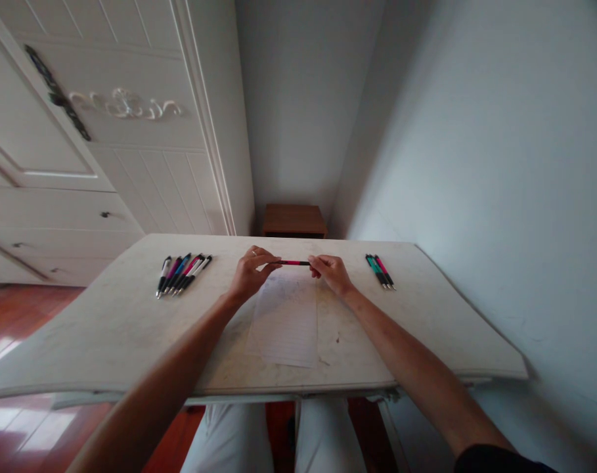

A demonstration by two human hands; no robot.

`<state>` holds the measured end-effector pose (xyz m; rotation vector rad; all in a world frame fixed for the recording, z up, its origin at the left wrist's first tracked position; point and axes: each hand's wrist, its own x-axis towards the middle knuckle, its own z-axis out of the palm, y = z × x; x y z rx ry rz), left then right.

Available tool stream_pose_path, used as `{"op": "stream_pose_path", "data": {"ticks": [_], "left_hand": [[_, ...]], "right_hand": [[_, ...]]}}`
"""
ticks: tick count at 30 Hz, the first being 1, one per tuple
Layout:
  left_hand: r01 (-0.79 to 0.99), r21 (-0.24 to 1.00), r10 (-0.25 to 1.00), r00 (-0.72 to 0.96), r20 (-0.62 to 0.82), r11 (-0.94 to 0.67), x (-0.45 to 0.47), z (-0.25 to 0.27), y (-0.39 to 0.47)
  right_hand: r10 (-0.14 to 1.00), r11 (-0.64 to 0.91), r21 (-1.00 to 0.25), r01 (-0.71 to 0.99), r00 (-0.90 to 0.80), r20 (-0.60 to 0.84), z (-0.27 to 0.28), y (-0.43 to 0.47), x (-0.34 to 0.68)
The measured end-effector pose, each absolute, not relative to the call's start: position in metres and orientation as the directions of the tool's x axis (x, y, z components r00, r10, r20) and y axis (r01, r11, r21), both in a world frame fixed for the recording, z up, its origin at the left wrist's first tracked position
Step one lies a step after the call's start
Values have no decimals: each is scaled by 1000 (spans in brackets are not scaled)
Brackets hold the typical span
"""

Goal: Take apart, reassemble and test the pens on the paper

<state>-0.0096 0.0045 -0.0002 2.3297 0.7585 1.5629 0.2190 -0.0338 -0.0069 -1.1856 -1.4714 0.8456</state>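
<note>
A pink and black pen (pixel 294 263) is held level above the top of the lined paper (pixel 288 328). My left hand (pixel 251 270) pinches its left end between thumb and fingers, with a ring on one finger. At the pen's other end, my right hand (pixel 329 272) is closed on the dark tip. Handwriting or scribbles mark the upper part of the sheet, too faint to read. To the left lies a group of several pens (pixel 182 274) in white, purple, blue and pink with black grips. A smaller group of green and pink pens (pixel 381 271) rests on the right.
The pale table (pixel 362 355) has a worn, stained top and a curved front edge. A white cabinet (pixel 180 131) stands at the back left, and a grey wall (pixel 500 184) runs along the right. Behind the table is a small brown wooden stand (pixel 294 218).
</note>
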Motion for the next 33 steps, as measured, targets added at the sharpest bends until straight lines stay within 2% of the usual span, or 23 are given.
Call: {"op": "stream_pose_path", "data": {"ticks": [3, 6, 9, 11, 13, 16, 19, 21, 27, 33], "left_hand": [[302, 500, 580, 315, 752, -812, -9, -3, 6], [319, 602, 682, 352, 642, -732, -9, -5, 7], [343, 684, 763, 359, 538, -644, -10, -5, 8], [369, 705, 793, 355, 495, -605, -11, -5, 9], [398, 704, 806, 361, 470, -588, -12, -6, 10], [431, 689, 810, 371, 454, -583, -14, -8, 13], [444, 682, 812, 369, 451, -581, -15, -11, 16], [446, 684, 816, 363, 451, -577, -14, -13, 17], [438, 716, 836, 364, 411, -543, -13, -17, 18], [429, 750, 859, 341, 382, -504, -12, -13, 15]], "right_hand": [[970, 237, -946, 220, 8, 245, -7, -31, 221], [975, 207, -963, 174, 40, 217, -6, -27, 228], [960, 213, -970, 115, 159, 230, -4, -21, 245], [939, 231, -961, 152, 224, 261, -3, -17, 260], [934, 255, -916, 311, 165, 316, -5, -15, 275], [933, 323, -789, 523, -37, 358, -11, -15, 289], [929, 369, -704, 607, -234, 286, -18, -14, 292], [917, 397, -674, 624, -301, 261, -21, -13, 290], [905, 424, -627, 654, -282, 319, -20, -12, 284], [903, 423, -688, 590, -205, 379, -18, -18, 268]]}}
